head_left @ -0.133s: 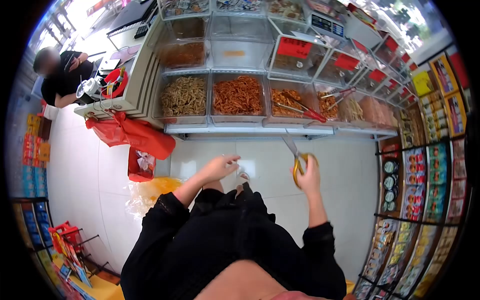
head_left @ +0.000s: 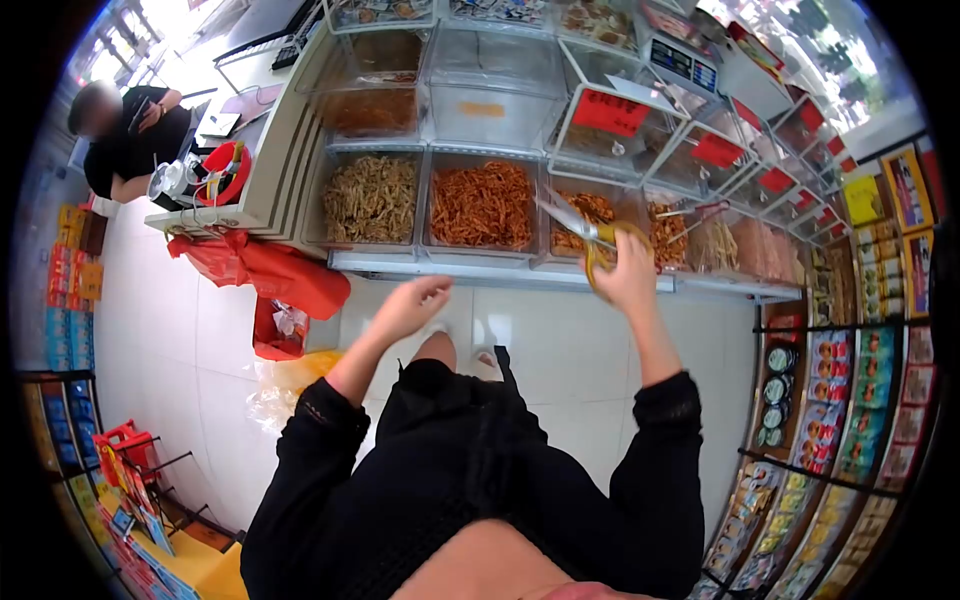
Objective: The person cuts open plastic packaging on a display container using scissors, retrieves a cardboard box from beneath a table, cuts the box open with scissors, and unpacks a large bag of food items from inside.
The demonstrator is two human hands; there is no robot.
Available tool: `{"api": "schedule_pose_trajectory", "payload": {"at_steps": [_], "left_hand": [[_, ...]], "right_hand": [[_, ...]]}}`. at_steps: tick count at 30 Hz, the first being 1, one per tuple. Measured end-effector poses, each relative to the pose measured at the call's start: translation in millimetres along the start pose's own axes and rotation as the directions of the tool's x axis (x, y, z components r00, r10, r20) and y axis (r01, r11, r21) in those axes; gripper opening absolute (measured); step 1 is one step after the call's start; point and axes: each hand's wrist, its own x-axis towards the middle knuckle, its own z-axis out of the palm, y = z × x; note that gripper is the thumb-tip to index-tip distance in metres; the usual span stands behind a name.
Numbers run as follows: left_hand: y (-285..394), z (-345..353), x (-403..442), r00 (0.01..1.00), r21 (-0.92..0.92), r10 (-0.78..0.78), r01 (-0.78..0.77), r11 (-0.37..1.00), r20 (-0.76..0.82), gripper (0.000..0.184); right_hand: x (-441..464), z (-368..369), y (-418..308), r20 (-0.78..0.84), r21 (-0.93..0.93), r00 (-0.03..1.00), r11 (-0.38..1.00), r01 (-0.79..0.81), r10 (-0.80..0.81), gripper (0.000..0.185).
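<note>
On my far left, a person in black is past the end of a worktop. A red bag hangs by that end, and a red box and a thin plastic bag are on the floor below it.

Next comes my left grip. It is partly open, with soft, bent fingers, and I see nothing in it. It is nearest to the front edge of the bins, but apart from it. Past it are a bin of pale brown strips and a bin of red-brown strips.

More to the right are the scissors, up by the left part of the next bin of food. The blades stick out past my right grip, away from me and a bit to the left. That grip is closed on the yellow handles. The blades are blurry, so I cannot tell how wide they are.

I think this step is just holding the scissors up by the bins, as I see nothing being cut. I think any move from here needs a firm hold, with the sharp tips kept off the bins and my left grip well away.

On my far right are shelves of small packs
</note>
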Motion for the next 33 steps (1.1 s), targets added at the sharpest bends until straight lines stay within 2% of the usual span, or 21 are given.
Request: {"api": "schedule_pose_trajectory", "payload": {"at_steps": [1, 3, 5, 6, 7, 9, 10, 12, 13, 15, 16, 17, 19, 24, 29, 33], "left_hand": [[-3, -16, 19, 0.997, -0.005, -0.017, 0.017, 1.0, -0.073, 0.028], [0, -54, 50, 0.985, 0.085, 0.083, -0.071, 0.994, -0.152, 0.027], [28, -91, 119, 0.96, 0.174, 0.129, -0.086, 0.981, -0.248, 0.024], [12, -71, 142, 0.936, 0.24, 0.209, -0.141, 0.96, -0.285, 0.025], [23, -90, 198, 0.847, 0.377, 0.388, -0.247, 0.893, -0.363, 0.025], [27, -118, 281, 0.789, 0.523, 0.528, -0.32, 0.79, -0.314, 0.031], [27, -126, 311, 0.792, 0.518, 0.526, -0.323, 0.792, -0.31, 0.031], [16, -129, 353, 0.819, 0.703, 0.525, -0.232, 0.672, -0.231, 0.04], [11, -133, 371, 0.828, 0.695, 0.516, -0.238, 0.678, -0.22, 0.04], [11, -139, 388, 0.874, 0.714, 0.477, -0.275, 0.643, -0.093, 0.045], [19, -143, 393, 0.972, 0.677, 0.23, -0.202, 0.707, 0.05, 0.041], [16, -141, 399, 0.973, 0.672, 0.225, -0.206, 0.712, 0.059, 0.041], [10, -138, 407, 0.969, 0.641, 0.156, -0.243, 0.728, 0.191, 0.03], [0, -124, 418, 0.966, 0.608, 0.183, -0.256, 0.752, 0.18, 0.02], [5, -123, 420, 0.966, 0.602, 0.161, -0.253, 0.757, 0.203, 0.02], [8, -128, 424, 0.948, 0.583, 0.125, -0.28, 0.763, 0.291, 0.024]], "right_hand": [[40, 10, 4, 0.041, -0.022, 0.998, 0.999, 0.041, -0.04, 0.049], [96, 27, -3, 0.04, -0.118, 0.996, 0.989, 0.088, -0.084, 0.049], [166, 29, 3, 0.008, -0.196, 0.989, 0.969, 0.149, -0.15, 0.049], [158, 44, 8, 0.144, -0.245, 0.98, 0.955, 0.166, -0.134, 0.048], [197, 49, 12, 0.169, -0.284, 0.978, 0.944, 0.17, -0.125, 0.048], [252, 59, 19, 0.205, -0.31, 0.971, 0.933, 0.18, -0.119, 0.049], [264, 63, 21, 0.211, -0.313, 0.971, 0.933, 0.177, -0.113, 0.049], [269, 72, 22, 0.193, -0.296, 0.98, 0.949, 0.106, -0.049, 0.049], [269, 74, 25, 0.208, -0.297, 0.978, 0.95, 0.098, -0.036, 0.049], [258, 77, 30, 0.166, -0.294, 0.986, 0.953, 0.069, -0.02, 0.05], [256, 74, 31, 0.249, -0.299, 0.967, 0.954, 0.025, 0.053, 0.056], [258, 75, 35, 0.259, -0.301, 0.964, 0.953, 0.02, 0.061, 0.056], [260, 76, 43, 0.323, -0.331, 0.946, 0.94, 0.08, 0.033, 0.057], [278, 86, 49, 0.247, -0.266, 0.961, 0.944, 0.193, -0.127, 0.048], [283, 102, 54, 0.268, -0.262, 0.957, 0.947, 0.187, -0.114, 0.047], [268, 77, 51, 0.226, -0.263, 0.974, 0.963, 0.066, -0.005, 0.055]]}}
